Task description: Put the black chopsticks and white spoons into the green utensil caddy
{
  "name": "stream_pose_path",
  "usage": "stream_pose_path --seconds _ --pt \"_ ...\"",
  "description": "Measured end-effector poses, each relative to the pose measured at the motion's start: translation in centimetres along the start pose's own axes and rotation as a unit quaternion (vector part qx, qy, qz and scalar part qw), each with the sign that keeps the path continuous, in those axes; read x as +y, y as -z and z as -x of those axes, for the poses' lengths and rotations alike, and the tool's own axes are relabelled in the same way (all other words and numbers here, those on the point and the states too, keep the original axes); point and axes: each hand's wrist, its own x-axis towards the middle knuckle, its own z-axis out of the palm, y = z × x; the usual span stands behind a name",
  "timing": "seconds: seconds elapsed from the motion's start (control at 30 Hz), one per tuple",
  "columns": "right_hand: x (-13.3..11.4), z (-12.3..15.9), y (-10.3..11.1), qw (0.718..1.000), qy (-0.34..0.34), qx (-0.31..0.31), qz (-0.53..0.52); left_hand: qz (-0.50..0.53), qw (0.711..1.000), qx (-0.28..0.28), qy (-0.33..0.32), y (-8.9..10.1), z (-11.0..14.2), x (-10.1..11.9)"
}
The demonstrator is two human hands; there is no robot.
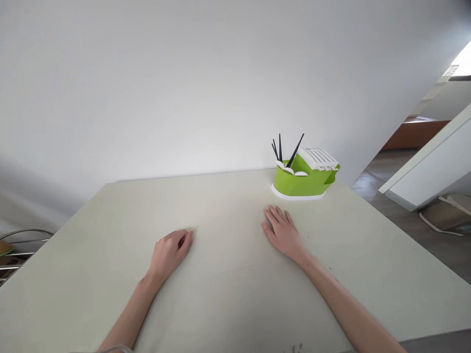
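My left hand (170, 252) rests on the table, left of the middle, with its fingers curled loosely inward. A small shadowed gap shows between thumb and fingers, and no object is visible in it. Palm down, my right hand (282, 234) lies flat with fingers spread, holding nothing. Just beyond its fingertips stands a green cutlery caddy (300, 185) on a white base, apart from the hand. Black chopsticks (295, 150) and white rounded utensil ends (289, 170) stick out of its open left part. A slotted white top (318, 158) covers the right part.
The pale table (228, 206) backs onto a white wall (184, 88). At far left a wire rack (22, 250) stands beyond the table edge. On the right are a dark floor (401, 215), a white panel (434, 162) and a brownish bag-like item (447, 213).
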Motion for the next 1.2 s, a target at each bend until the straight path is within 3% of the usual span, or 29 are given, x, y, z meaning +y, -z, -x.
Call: stream_pose_path --seconds 1.2 --pt "0.17 -0.14 0.01 1.000 -0.003 -0.003 -0.008 0.002 1.000 0.006 -0.011 -0.31 0.02 -0.08"
